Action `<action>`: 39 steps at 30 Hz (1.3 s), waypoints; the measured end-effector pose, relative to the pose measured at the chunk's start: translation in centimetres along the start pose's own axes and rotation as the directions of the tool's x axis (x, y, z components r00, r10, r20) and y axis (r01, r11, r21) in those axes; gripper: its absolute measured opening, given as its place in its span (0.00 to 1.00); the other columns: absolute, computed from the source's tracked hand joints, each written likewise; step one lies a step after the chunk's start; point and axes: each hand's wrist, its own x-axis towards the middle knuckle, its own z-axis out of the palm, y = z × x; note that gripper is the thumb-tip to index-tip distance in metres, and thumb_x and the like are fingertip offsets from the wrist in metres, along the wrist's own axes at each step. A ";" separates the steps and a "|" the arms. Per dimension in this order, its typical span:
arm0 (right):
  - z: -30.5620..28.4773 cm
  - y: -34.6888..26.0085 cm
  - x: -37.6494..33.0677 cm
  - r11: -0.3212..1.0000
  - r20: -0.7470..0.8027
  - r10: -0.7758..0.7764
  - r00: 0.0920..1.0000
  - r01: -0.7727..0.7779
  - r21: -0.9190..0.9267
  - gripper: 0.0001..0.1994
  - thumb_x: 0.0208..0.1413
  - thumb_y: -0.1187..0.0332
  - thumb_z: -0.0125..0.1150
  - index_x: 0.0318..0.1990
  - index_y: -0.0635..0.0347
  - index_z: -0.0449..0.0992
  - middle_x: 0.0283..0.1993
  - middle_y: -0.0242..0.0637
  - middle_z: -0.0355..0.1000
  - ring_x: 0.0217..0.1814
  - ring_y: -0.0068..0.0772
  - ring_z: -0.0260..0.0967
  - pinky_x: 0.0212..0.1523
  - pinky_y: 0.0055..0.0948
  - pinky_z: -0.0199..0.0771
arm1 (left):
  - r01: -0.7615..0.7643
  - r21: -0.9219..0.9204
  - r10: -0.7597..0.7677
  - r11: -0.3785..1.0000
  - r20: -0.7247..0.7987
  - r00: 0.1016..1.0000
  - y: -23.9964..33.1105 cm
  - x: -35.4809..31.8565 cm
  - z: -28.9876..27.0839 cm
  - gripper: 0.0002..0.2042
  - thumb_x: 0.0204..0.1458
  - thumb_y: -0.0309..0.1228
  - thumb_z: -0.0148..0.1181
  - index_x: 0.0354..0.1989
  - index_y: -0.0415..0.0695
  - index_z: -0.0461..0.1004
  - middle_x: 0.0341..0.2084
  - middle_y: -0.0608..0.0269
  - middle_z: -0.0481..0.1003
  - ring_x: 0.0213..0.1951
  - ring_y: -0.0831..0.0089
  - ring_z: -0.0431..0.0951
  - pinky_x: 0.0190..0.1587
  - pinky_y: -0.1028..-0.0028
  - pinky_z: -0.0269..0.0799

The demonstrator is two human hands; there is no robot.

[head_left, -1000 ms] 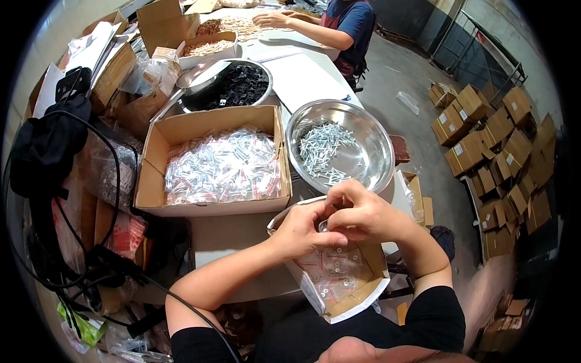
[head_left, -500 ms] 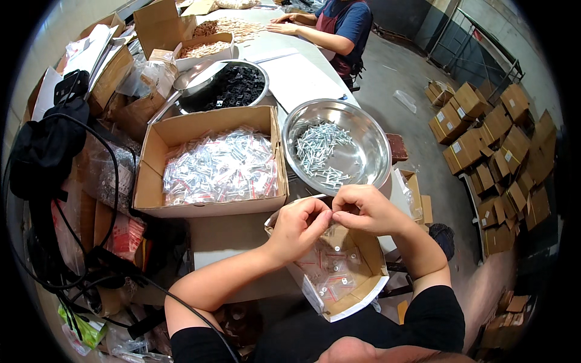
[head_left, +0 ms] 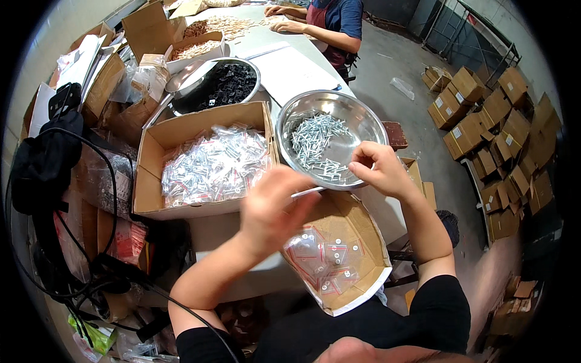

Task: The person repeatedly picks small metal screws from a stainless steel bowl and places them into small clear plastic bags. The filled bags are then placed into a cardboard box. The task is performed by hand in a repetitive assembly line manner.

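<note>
The person sits at a crowded packing table. The right hand (head_left: 378,169) hovers at the near rim of a steel bowl (head_left: 363,121) that holds a loose heap of silver screws (head_left: 315,136); its fingers are curled together over the screws by the rim, in a pinching pose, though whether a screw is actually caught between them cannot be told from this view. The left hand (head_left: 272,209) is blurred with motion, raised between the bowl and the large cardboard box of filled bags (head_left: 212,163) to the left. Its fingers look loosely spread, and whether anything lies in them cannot be told either.

Just below both hands, nearest the person, a smaller open carton (head_left: 357,242) holds a few small clear zip bags with red seals (head_left: 324,257), which appear mostly empty.

As a judgement, the step in hand looks like the changeover between one finished bag and the next: the right hand is gathering screws out of the bowl while the left swings about the box of filled bags. The next move would call for a fresh bag from the near carton, held open by the left hand, and a careful count of screws pinched by the right.

Farther up the table stand a bowl of black parts (head_left: 227,85) and another person (head_left: 327,24) at work.
</note>
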 end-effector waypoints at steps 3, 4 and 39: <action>-0.2 0.2 1.3 0.983 0.072 0.004 0.997 0.009 -0.181 0.09 0.50 0.67 0.62 0.32 0.66 0.76 0.30 0.42 0.73 0.30 0.35 0.71 0.33 0.33 0.71 | -0.071 -0.161 0.153 0.984 0.575 0.804 0.1 -2.7 3.0 0.13 0.44 0.30 0.68 0.39 0.44 0.78 0.45 0.54 0.75 0.46 0.57 0.76 0.48 0.61 0.73; -0.3 1.0 1.4 0.964 0.108 -0.008 0.994 0.037 -0.265 0.10 0.50 0.66 0.62 0.32 0.66 0.76 0.31 0.43 0.73 0.31 0.38 0.72 0.34 0.34 0.72 | -0.167 -0.175 0.242 0.970 0.714 0.656 0.4 -3.0 3.6 0.14 0.47 0.34 0.66 0.43 0.45 0.79 0.53 0.50 0.71 0.55 0.55 0.71 0.53 0.59 0.70; 3.0 4.0 7.8 0.477 0.395 0.222 0.891 0.254 -0.841 0.11 0.38 0.67 0.70 0.31 0.61 0.82 0.34 0.45 0.79 0.39 0.43 0.79 0.38 0.39 0.80 | 0.256 -0.249 -0.119 0.934 0.460 0.880 0.1 -4.1 4.5 0.03 0.48 0.23 0.66 0.29 0.39 0.78 0.22 0.57 0.72 0.25 0.60 0.75 0.28 0.67 0.70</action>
